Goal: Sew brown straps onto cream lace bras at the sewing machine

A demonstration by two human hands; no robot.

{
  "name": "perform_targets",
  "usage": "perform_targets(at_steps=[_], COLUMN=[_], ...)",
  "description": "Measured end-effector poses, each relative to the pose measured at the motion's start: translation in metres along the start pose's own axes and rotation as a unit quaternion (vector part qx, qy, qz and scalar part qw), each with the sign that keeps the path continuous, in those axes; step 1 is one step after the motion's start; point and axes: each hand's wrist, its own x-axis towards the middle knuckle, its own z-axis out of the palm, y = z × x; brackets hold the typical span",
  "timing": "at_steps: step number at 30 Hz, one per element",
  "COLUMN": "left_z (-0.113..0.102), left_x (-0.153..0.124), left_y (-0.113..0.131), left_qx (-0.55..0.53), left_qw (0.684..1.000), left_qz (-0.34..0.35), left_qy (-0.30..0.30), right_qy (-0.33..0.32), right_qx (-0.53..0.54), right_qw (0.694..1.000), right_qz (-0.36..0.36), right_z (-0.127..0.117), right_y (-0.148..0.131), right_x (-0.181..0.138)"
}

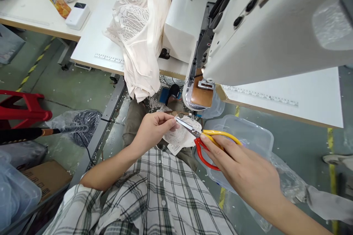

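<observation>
My right hand (242, 169) grips a pair of scissors (190, 127) with one yellow and one red handle. Their blades point left, with the tips close to the fingertips of my left hand (154, 127). That hand is closed in a pinch; what lies between its fingers is too small to make out. Below both hands, a pale lace garment piece (180, 137) rests over my lap, partly hidden by the fingers. A white printed tag (174, 149) hangs at its lower edge.
A sewing machine (264, 36) rises ahead to the right. Pale lace garments (145, 40) drape over the table edge (96, 67). A clear plastic bin (248, 126) stands at right on the floor, and a red stool (23, 110) at left.
</observation>
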Motion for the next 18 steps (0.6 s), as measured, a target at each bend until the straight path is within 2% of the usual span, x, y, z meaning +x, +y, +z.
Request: perform_targets(at_steps=[7, 12, 15, 18], left_z=[-0.003, -0.005, -0.006, -0.007], left_x=[0.004, 0.007, 0.007, 0.004], left_y=[-0.002, -0.005, -0.007, -0.006], left_qx=[0.001, -0.022, -0.049, -0.07], left_qw=[1.0, 0.999, 0.999, 0.997], left_qz=[-0.014, -0.015, -0.003, 0.003], left_qy=[0.0, -0.019, -0.023, -0.021], right_qy=[0.004, 0.042, 0.063, 0.056], right_qx=[0.016, 0.117, 0.193, 0.24], right_qw=[1.0, 0.989, 0.967, 0.946], right_qz=[0.003, 0.082, 0.152, 0.209], right_z=[0.006, 0.019, 0.023, 0.023], right_y=[-0.002, -0.003, -0.002, -0.001], right_x=[0.001, -0.001, -0.007, -0.018])
